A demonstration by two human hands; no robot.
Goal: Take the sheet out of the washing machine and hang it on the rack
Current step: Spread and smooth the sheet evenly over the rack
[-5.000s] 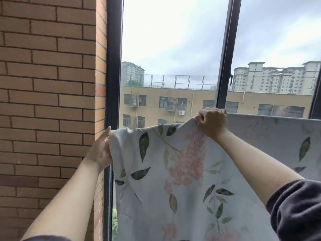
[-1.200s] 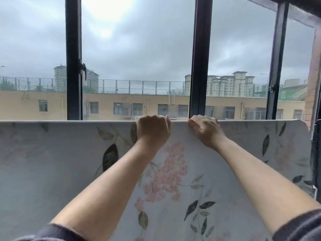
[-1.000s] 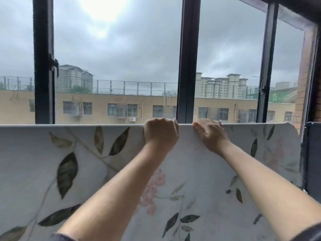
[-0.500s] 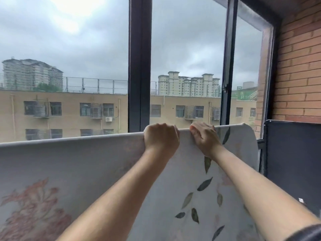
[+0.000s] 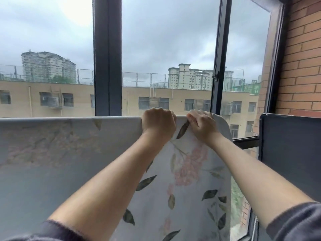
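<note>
A pale grey sheet [image 5: 52,153] printed with dark leaves and pink flowers hangs over a horizontal rail that it hides, its folded top edge running straight across the view. My left hand [image 5: 158,124] grips that top edge with curled fingers. Just to its right, my right hand [image 5: 202,125] pinches the edge close to the sheet's rounded right corner. The two hands are almost touching. The washing machine is out of view.
Behind the sheet stands a large window with dark frames [image 5: 107,56], buildings beyond it. A brick wall [image 5: 302,58] closes the right side. Below it hangs a dark flat panel or cloth [image 5: 288,150], right of the sheet's end.
My hands have worked rightwards along the sheet's top edge, from near its left end by the left brick wall to its right corner. The view has turned right with them.
</note>
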